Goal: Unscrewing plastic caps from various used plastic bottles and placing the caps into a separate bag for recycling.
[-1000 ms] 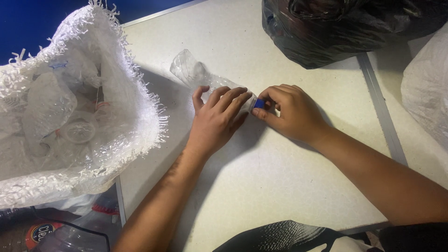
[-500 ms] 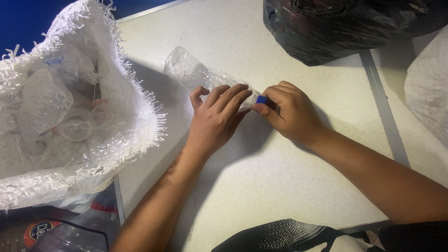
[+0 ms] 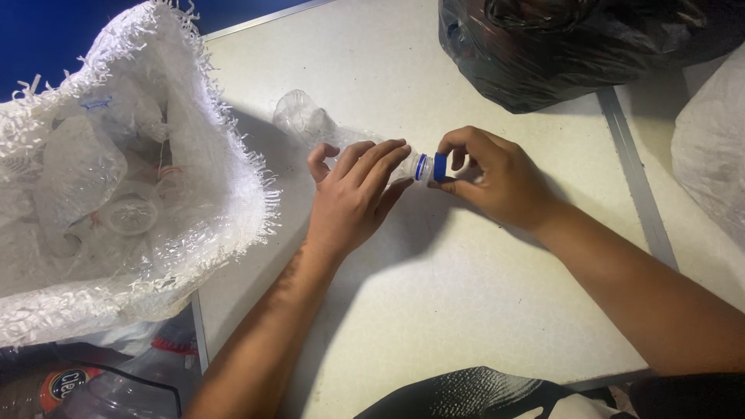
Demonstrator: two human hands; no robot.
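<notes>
A crushed clear plastic bottle [image 3: 304, 122] lies on its side on the pale table [image 3: 481, 295]. My left hand [image 3: 353, 194] presses down over the bottle's middle and neck. My right hand [image 3: 497, 177] pinches the small blue cap [image 3: 440, 167] at the bottle's mouth between thumb and fingers. The cap sits just off the neck, with a thin gap showing the thread ring.
A white woven sack [image 3: 194, 186] with frayed rim stands open at the left, holding several clear plastic bottles. A black plastic bag [image 3: 559, 54] lies at the table's far right. A pale bag [image 3: 714, 147] sits at the right edge. More bottles lie under the table at bottom left.
My right hand has drawn slightly right and the blue cap now shows apart from the bottle neck. My left hand still holds the bottle down.
</notes>
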